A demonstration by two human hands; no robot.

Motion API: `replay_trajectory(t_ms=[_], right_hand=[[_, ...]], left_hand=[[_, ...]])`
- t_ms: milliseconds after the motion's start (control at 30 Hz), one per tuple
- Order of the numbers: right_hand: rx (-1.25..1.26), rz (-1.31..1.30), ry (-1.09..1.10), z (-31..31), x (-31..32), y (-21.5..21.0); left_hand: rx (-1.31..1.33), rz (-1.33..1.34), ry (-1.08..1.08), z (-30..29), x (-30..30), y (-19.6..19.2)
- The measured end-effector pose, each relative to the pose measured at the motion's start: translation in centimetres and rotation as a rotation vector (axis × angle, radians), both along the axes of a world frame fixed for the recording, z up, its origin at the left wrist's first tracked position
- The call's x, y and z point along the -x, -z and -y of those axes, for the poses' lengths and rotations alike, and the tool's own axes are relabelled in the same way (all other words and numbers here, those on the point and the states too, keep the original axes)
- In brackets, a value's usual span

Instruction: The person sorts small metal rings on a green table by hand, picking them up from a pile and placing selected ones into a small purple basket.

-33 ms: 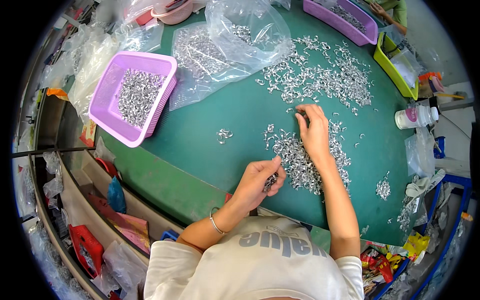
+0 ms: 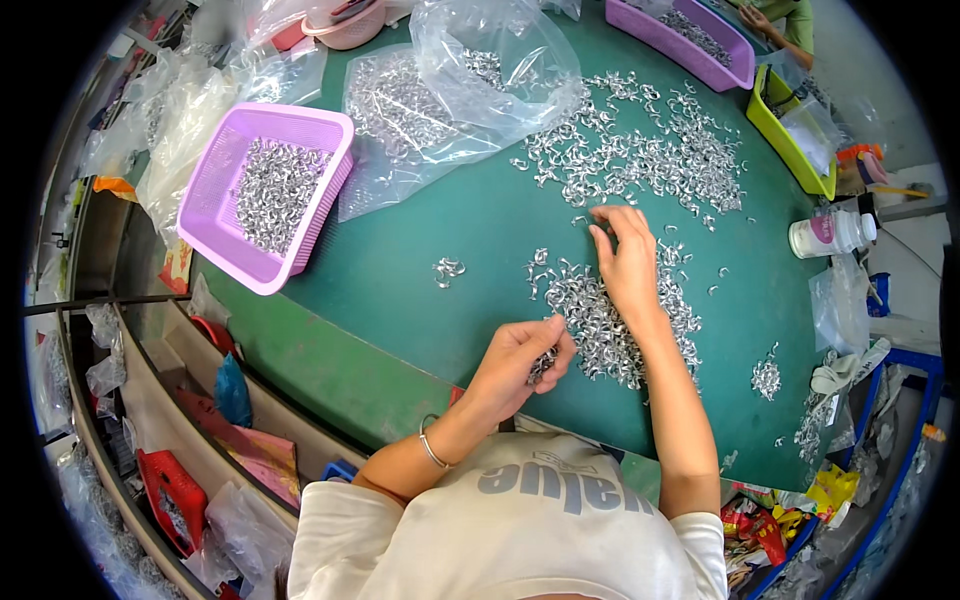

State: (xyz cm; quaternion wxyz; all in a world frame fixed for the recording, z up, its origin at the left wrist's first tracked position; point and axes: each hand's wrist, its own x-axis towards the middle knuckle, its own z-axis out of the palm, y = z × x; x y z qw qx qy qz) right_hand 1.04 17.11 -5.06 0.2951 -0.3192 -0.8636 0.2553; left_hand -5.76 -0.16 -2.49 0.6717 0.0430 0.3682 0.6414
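A: Left first. Pink basket [image 2: 262, 190], part full of small silver clips, sits well off to the left of both hands. Clear bags [image 2: 455, 90] of more clips lie beyond it.

B: Left hand [image 2: 520, 362]?

A: Fingers curled closed around a small bunch of clips, near the table's front edge. Right hand [image 2: 628, 262] lies flat, fingers spread and loose, tips down on the far edge of the clip pile [image 2: 600, 320]; it grips nothing that I can see.

B: Handling?

A: Judgement: each clip is light, stiff bent metal, smooth, likely to snag on its neighbours. A fingertip pinch on the curved middle suits one piece; a scoop suits many. Not fragile.

B: Surface?

A: Green table [image 2: 480, 230], flat and matte. A wider scatter [image 2: 640, 150] lies beyond the right hand, a white bottle [image 2: 830, 233] to its right, a yellow tray [image 2: 790, 140] and second pink basket [image 2: 680, 35] further off. Another person's hand [image 2: 762, 20] shows at the far edge.
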Motion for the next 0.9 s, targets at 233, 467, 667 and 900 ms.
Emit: replay_trajectory(t_ms=[233, 467, 667, 900], right_hand=[[-0.243, 0.184, -0.113, -0.3, 0.9, 0.5], [1.231, -0.518, -0.044, 4.3, -2.8, -3.0], [1.546, -0.680, -0.090, 7.4, -4.7, -5.0], [1.276, -0.549, -0.058, 8.9, -5.6, -5.5]], left_hand=[[-0.033, -0.092, 0.061, 0.0, -0.5, -0.8], [0.016, -0.110, -0.199, 0.0, -0.9, 0.0], [-0.132, -0.780, -0.302, -0.6, -1.5, -1.0], [-0.165, -1.041, -0.325, 0.0, -1.2, -2.6]])
